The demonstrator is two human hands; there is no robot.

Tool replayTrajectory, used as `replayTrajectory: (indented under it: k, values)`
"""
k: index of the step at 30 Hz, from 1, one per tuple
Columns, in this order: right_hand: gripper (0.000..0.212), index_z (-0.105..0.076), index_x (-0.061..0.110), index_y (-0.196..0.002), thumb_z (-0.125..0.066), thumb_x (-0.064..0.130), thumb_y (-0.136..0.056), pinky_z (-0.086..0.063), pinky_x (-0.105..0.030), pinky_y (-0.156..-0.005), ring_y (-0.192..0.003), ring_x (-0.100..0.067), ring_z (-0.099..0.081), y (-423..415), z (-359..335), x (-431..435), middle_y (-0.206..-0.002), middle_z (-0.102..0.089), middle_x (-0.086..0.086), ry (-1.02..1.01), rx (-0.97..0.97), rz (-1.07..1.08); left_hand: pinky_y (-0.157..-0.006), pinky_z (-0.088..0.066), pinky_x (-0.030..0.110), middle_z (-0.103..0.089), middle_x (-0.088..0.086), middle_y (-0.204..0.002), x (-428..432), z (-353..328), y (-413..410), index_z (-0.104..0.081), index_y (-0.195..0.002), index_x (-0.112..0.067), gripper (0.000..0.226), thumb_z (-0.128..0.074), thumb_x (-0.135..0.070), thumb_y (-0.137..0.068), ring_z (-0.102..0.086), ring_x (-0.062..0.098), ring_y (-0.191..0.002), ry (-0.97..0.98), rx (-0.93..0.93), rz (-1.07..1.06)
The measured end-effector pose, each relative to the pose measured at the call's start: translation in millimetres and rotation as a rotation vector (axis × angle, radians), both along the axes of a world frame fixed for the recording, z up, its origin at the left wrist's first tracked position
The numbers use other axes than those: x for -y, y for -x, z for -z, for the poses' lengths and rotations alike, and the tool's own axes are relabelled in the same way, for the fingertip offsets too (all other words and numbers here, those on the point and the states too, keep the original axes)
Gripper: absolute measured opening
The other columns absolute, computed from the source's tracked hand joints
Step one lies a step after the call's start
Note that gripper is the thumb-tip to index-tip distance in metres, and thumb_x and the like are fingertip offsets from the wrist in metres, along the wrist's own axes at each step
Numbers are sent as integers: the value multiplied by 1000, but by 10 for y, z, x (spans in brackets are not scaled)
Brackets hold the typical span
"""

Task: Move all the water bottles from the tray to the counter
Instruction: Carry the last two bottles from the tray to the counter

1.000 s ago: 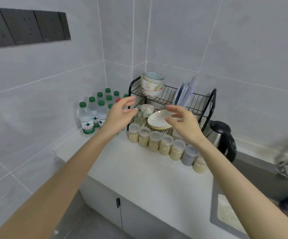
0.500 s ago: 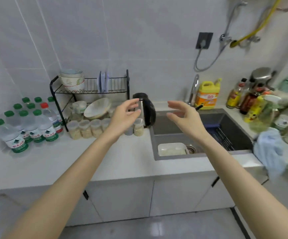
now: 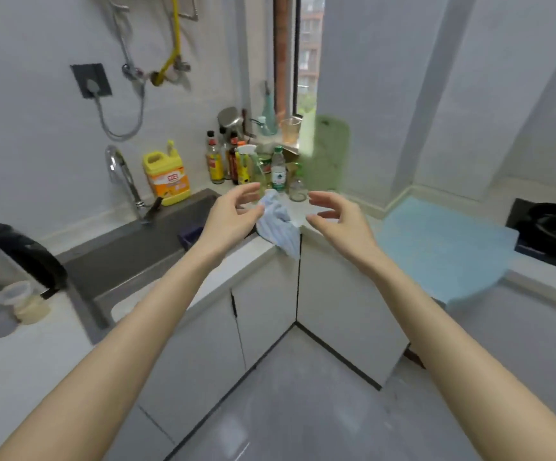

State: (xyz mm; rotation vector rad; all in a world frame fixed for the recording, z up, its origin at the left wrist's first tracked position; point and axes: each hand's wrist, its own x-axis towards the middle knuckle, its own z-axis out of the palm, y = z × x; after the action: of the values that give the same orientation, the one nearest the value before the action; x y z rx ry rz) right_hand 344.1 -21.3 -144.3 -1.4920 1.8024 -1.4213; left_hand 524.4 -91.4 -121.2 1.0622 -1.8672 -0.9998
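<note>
Water bottle [image 3: 279, 170] and surroundings, by size.
Counter [image 3: 236, 259]: its corner sits at centre frame.
Left hand [image 3: 233, 216], right hand [image 3: 336, 219]: both empty, fingers loosely spread, held apart above the corner.
Cloth [image 3: 278, 224]: crumpled, between the hands.
Bottle: green-capped, upright, long axis vertical, beside sauce bottles [image 3: 216, 161]. It lies beyond and between the hands, left fingertips seemingly nearer. No tray in view.
</note>
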Motion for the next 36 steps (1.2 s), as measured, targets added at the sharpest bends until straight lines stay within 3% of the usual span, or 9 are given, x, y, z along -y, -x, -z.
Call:
replayTrajectory:
  k: [5,10,15,19,25,28,32,36]
  values:
    - [38,-58,22,-126,-62,20,-88,-45,-22,-87,-105,-12,-60,1414,24,-906,-123,-62,10,-2,-21,229,-89,-46,25,-58,4,-129,-496,17,1625,-52,-134,-14,42,-56,-11,-93,-55,16,-118,3,-17,205]
    - [39,-57,23,-127,-62,20,-88,-44,-22,-86,-107,-11,-59,2752,66,-1924,-123,-61,11,-33,-41,403,-83,-47,27,-58,0,-129,-1170,102,3243,-52,-134,-20,41,-57,-16,-93,-57,12,-99,-37,-40,384]
    - [41,-57,24,-127,-63,18,-88,-46,-24,-92,-107,-12,-60,3800,60,-2850,-125,-61,12,-50,-43,581,-95,-49,34,-58,-3,-131,-1869,107,4601,-51,-134,-24,42,-56,-20,-93,-59,13,-102,-61,-34,566]
    - [40,-57,27,-126,-63,19,-87,-48,-29,-96,-108,-12,-60,4508,64,-3563,-120,-62,14,-50,-26,747,-77,-48,19,-59,0,-129,-2419,89,5612,-52,-133,-20,40,-56,-16,-93,-57,12,-103,-79,-38,728]
    - [40,-58,23,-126,-64,18,-87,-49,-32,-97,-109,-14,-60,5410,67,-4377,-121,-62,10,-47,-8,962,-86,-52,27,-60,-2,-128,-3138,124,6936,-52,-133,-24,40,-56,-19,-93,-58,12,-106,-91,-20,946]
    - [40,-57,22,-126,-63,16,-87,-47,-25,-93,-108,-14,-60,5911,33,-4710,-122,-62,9,-44,-3,1063,-98,-49,36,-61,-3,-128,-3470,160,7644,-53,-132,-25,40,-56,-21,-93,-59,11,-107,-91,-20,1048]
    - [40,-57,20,-127,-64,15,-87,-45,-23,-91,-104,-13,-59,6599,-20,-5083,-123,-61,10,-64,-53,1150,-84,-51,26,-60,-5,-128,-3816,164,8556,-52,-133,-25,40,-54,-21,-94,-59,11,-106,-107,-34,1161]
    - [40,-57,22,-126,-64,18,-87,-46,-27,-94,-104,-12,-59,7296,-64,-5409,-123,-61,11,-95,-86,1211,-95,-50,35,-59,-6,-128,-4093,120,9414,-51,-134,-27,40,-54,-20,-94,-61,11,-100,-100,-30,1243]
